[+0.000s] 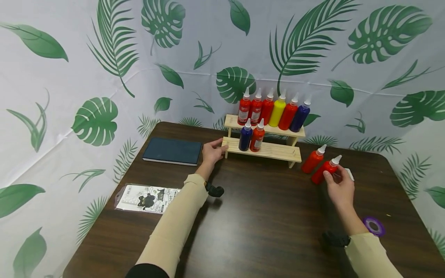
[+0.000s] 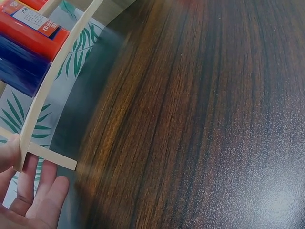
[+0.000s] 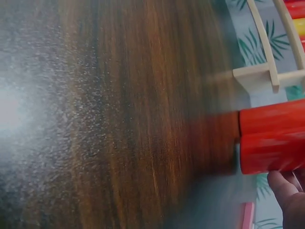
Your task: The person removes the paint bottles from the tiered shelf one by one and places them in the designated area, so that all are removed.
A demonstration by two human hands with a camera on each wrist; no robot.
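Observation:
A two-tier wooden rack stands at the back of the table. My left hand pinches the left end of its lower board, thumb on top and fingers below in the left wrist view. On that board stand a blue squeeze bottle and a red one, both with white nozzles. Several more bottles, red, yellow and blue, line the upper tier. Right of the rack, my right hand holds a red squeeze bottle. A second red bottle stands right beside it.
A dark notebook lies at the back left, with a flat cat-printed package nearer me. A purple tape roll lies by the right forearm. A white object shows partly behind the right hand. Leaf-patterned cloth hangs behind the table.

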